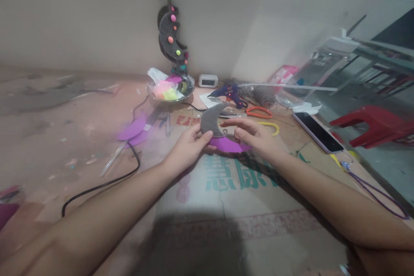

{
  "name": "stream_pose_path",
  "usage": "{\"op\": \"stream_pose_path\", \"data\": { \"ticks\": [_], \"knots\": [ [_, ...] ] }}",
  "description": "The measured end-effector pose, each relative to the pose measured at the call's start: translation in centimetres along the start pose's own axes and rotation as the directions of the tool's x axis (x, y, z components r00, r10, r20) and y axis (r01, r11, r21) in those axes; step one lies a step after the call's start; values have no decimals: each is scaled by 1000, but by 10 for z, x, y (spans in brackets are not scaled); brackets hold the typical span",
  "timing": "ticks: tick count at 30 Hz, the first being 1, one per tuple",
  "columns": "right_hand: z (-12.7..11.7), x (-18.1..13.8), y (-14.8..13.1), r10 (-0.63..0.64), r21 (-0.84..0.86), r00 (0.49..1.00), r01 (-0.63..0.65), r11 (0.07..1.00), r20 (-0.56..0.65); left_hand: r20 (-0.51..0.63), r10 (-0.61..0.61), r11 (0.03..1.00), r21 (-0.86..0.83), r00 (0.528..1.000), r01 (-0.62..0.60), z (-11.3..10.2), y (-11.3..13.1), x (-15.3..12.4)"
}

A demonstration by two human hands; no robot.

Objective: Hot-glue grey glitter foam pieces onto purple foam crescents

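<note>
A grey yarn-wrapped crescent [211,120] is pinched between the thumb and fingers of my left hand [196,139]. My right hand [250,136] is beside its lower tip, the index finger stretched toward the crescent and the thumb apart from it. A small loop of yarn [225,131] shows between the crescent and the right fingers. Just below both hands is a purple paper piece [229,145]; whether it is held or lying down I cannot tell. Behind them are orange-handled pliers [258,112] and a yellow handle [271,128], partly hidden by my right hand.
Printed cardboard [226,207] covers the table. Around it are a bowl of craft bits [171,90], a glue gun [231,95], grey yarn [263,95], a phone [317,133], a clear bottle [318,71], a black cable [100,186] and purple cutouts [134,129]. A decorated crescent [168,34] leans against the wall.
</note>
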State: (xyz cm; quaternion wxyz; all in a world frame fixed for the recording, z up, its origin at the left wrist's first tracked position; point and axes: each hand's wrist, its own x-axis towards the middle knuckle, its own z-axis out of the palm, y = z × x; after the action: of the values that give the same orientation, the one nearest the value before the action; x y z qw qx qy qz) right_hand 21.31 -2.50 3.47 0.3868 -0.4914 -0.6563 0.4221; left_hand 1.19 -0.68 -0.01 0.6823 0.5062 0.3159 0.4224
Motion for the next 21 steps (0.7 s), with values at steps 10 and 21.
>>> {"op": "stream_pose_path", "data": {
  "ticks": [10,21],
  "knots": [
    [2,4,15,94,109,993,-101,989,66,45,-51,998,-38,998,53,0,1,1],
    [3,5,11,179,98,983,-183,978,47,55,-27,1000,17,998,27,-3,-4,3]
  ]
}}
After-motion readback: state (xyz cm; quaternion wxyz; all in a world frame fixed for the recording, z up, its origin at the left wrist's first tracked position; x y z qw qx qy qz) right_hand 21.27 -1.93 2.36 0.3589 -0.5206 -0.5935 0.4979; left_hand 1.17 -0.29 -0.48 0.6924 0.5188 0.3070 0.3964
